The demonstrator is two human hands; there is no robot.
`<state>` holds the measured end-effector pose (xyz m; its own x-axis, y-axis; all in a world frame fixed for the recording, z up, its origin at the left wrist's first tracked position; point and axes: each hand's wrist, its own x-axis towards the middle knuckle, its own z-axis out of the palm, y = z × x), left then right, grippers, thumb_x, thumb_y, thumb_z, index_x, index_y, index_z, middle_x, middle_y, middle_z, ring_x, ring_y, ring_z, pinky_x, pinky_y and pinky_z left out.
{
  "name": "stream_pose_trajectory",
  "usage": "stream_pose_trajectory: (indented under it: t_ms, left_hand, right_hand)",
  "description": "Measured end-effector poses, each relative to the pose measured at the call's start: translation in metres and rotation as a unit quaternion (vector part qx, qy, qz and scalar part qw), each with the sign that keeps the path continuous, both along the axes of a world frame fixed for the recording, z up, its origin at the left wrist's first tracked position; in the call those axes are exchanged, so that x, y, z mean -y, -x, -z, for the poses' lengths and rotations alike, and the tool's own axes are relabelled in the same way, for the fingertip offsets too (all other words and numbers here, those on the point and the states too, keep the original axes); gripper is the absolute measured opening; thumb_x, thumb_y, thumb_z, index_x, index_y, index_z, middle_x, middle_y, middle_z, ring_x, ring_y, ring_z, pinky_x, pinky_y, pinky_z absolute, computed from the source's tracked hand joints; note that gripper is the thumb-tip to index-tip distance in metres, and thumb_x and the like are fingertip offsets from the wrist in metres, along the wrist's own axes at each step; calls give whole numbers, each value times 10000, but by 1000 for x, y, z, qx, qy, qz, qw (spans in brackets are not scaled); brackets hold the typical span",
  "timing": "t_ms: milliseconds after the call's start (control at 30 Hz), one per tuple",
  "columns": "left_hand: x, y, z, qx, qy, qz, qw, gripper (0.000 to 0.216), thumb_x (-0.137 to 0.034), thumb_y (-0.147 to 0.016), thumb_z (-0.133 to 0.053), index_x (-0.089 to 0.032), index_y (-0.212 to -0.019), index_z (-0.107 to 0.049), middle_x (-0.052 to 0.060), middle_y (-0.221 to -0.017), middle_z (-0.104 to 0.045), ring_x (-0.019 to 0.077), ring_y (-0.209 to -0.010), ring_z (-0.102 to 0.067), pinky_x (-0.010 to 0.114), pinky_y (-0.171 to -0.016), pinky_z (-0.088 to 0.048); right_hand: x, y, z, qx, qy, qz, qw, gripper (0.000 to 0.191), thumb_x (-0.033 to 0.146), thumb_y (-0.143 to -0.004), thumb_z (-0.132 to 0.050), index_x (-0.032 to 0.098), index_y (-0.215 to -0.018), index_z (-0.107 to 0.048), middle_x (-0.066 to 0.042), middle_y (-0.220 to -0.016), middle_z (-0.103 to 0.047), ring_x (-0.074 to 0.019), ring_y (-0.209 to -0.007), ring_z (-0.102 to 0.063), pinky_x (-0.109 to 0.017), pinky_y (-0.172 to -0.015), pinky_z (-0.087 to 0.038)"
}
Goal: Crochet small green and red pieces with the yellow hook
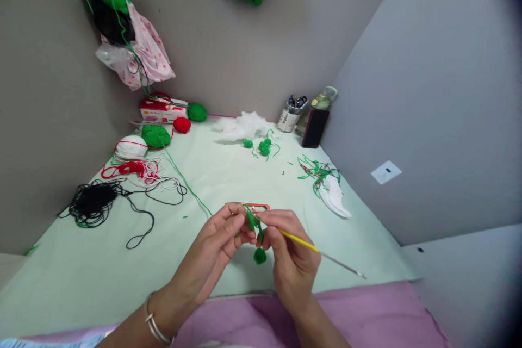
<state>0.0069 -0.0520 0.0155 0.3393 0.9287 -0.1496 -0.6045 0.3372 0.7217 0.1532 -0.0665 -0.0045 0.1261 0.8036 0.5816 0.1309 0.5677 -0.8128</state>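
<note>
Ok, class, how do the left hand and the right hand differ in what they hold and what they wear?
The left hand pinches the green piece, while the right hand grips the yellow-handled hook. 
The left hand has a bracelet at its wrist; the right hand shows none. 
Both are bare, with bent fingers, and sit close together above the table.

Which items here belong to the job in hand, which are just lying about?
Apparently in use:
small green crocheted piece, at the fingers of the left hand
slim metal hook with yellow grip, in the right hand
round green yarn ball, strand running to the left hand

Apparently lying about:
tangled black cord
round white yarn ball
small round red yarn ball
dark rectangular phone
</note>
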Motion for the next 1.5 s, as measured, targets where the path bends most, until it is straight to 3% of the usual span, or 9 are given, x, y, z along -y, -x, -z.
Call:
stream_pose_trajectory:
  t_ms: [133, 333, 467, 600, 767, 867, 1100, 1300, 1500]
  left_hand:
    - [1, -1, -3, -31, -6, -4, 999, 201, -285, -815, -878, -196, -867, -706, 11, -857, -676, 163, -820, -625, 273, -798, -529]
    - [0, 4, 5, -40, 15, -15, 999, 155, -318, -898, -798, -186, -866, -723, 34, -895, -736, 148, -796, -650, 266, -801, -543]
    - [-1, 6, 6, -41, 19, -27, 999, 150, -315, -900, -797, -196, -847, -724, 29, -922, -751, 144, -800, -667, 261, -808, -555]
    - [-1, 7, 5, -64, 18, -28, 997, 175, -329, -901, -797, -187, -829, -724, 23, -891, -722, 144, -813, -665, 251, -814, -552]
    - [0, 6, 4, -67, 9, -32, 997, 161, -328, -893, -806, -196, -839, -729, 10, -866, -698, 150, -814, -662, 264, -829, -548]
    - [1, 4, 2, -80, -6, -36, 996, 191, -348, -871, -822, -201, -809, -718, 4, -837, -695, 156, -800, -657, 277, -832, -542]
    - [3, 4, 1, -136, -53, -54, 988, 181, -356, -899, -784, -211, -819, -712, 11, -865, -709, 176, -833, -656, 300, -859, -515]
    - [5, 6, 3, -200, -154, -86, 964, 120, -304, -934, -746, -229, -843, -723, 24, -889, -688, 196, -883, -636, 301, -847, -501]
    - [9, 10, 1, -240, -198, -90, 946, 117, -305, -961, -713, -226, -876, -727, 33, -893, -699, 187, -860, -641, 285, -807, -517]
  right_hand:
    - [2, -2, 0, 76, -49, -7, 996, 388, 66, -984, -590, 325, -1220, -758, -89, -1062, -770, -217, -949, -733, -278, -572, -571]
    - [-12, -12, -8, 39, 46, 93, 994, 192, 190, -1036, -572, 253, -1027, -752, -25, -919, -699, -87, -514, -564, -255, -497, -498]
    - [-19, -25, -8, 228, 4, 107, 968, 202, 143, -1007, -580, 246, -1018, -753, -55, -908, -715, -164, -743, -677, -292, -639, -532]
    - [-10, -27, -11, 155, -60, 160, 973, 301, 97, -991, -592, 295, -1150, -754, -74, -1025, -744, -197, -867, -701, -304, -632, -542]
    - [2, -21, -20, 10, -4, 26, 1000, 260, 142, -1009, -598, 305, -1042, -798, -42, -970, -752, -110, -558, -586, -267, -472, -482]
    - [3, -19, -20, -7, 31, -23, 999, 241, 165, -1010, -611, 302, -1034, -808, -39, -955, -745, -94, -532, -575, -260, -472, -489]
    - [1, -20, -14, 11, 44, -35, 998, 238, 157, -1010, -611, 291, -1051, -803, -35, -924, -749, -98, -549, -575, -262, -508, -490]
    - [3, -21, -18, 18, 40, -58, 997, 262, 145, -1020, -598, 308, -1075, -795, -35, -964, -746, -96, -562, -574, -245, -487, -487]
    - [-1, -25, -20, -59, 96, -99, 989, 216, 226, -1041, -595, 260, -995, -804, -40, -945, -723, -59, -502, -537, -209, -422, -459]
